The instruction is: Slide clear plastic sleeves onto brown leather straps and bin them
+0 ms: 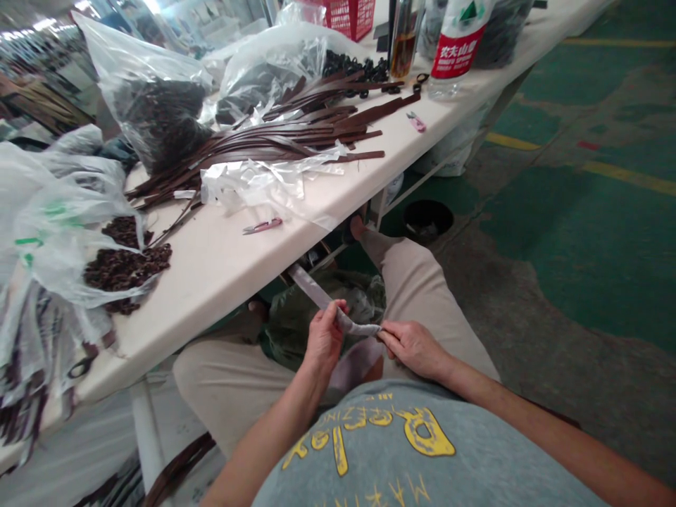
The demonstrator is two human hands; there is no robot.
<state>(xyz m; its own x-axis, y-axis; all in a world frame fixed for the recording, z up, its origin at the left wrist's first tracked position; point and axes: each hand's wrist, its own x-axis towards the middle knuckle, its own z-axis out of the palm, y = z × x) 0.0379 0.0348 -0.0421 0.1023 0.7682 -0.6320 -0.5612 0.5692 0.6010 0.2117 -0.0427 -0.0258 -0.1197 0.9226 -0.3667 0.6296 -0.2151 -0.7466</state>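
Observation:
Above my lap, my left hand (324, 339) is closed with thumb and fingers pinching a long, pale greyish strap (311, 286). From this grip the strap runs up toward the table edge, and its far end goes out of sight below the tabletop. Between my hands it bends and looks twisted or wrapped. My right hand (415, 346) is closed around the strap's other part; its fingertips partly hide what is there. A pinkish-grey piece (356, 362) hangs below, and I cannot tell whether it belongs to the same strap.
On the white table (211, 274) lie brown straps (311, 130), crumpled clear plastic (253, 184) and two thread snips, one (263, 226) near the front edge. Bags of small dark parts (158, 116), a water bottle (458, 53) and a red basket (353, 17) stand behind. A black bucket (429, 218) is on the floor.

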